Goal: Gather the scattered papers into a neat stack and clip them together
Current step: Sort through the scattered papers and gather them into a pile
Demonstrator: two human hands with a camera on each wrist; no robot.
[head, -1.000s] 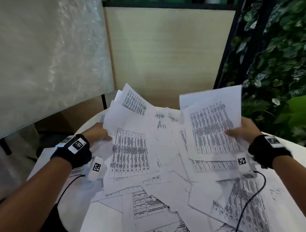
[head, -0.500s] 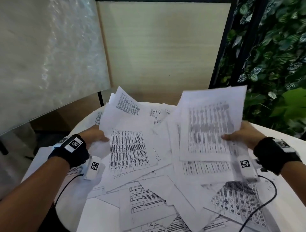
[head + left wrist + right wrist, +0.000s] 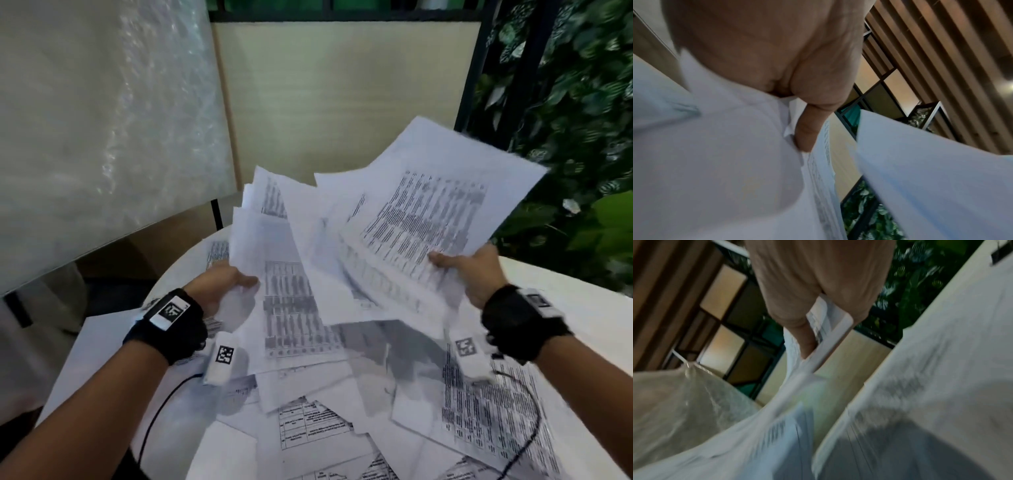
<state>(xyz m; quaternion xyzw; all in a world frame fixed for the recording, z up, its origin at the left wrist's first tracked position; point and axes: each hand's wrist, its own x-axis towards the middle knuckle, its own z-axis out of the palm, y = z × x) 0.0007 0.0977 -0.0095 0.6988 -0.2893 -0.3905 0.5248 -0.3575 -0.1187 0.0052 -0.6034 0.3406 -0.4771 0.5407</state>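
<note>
Papers (image 3: pixel 424 219) now raised, seemingly both-handed.

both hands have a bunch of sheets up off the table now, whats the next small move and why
Probably bring the two bunches together into one. The left hand grips a bunch of sheets and the right hand grips a separate bunch, both lifted, fanned and overlapping at odd angles. Merging them would free a hand for the loose papers on the white table. No clip shows.
</note>
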